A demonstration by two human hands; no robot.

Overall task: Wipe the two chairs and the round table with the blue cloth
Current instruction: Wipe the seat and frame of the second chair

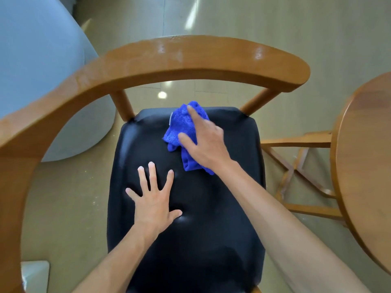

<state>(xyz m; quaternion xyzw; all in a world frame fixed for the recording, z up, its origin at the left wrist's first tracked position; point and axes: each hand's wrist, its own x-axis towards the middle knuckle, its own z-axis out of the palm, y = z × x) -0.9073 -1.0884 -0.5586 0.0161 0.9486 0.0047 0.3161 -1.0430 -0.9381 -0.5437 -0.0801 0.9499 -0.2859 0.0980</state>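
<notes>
We look down on the wooden armchair [190, 53], its black padded seat [190, 240] under both our hands, with the round wooden table [368, 166] well off to the right of our right fingers. Our left hand [154, 199] lies flat on the seat with fingers spread wide, and our right hand [206, 142] presses straight fingers on the crumpled blue cloth [182, 127], which lies on the seat's far part, bulging out beyond the fingertips.

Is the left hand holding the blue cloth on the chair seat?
No: the left hand lies flat with spread fingers on the black seat, while the right hand presses the blue cloth.
</notes>
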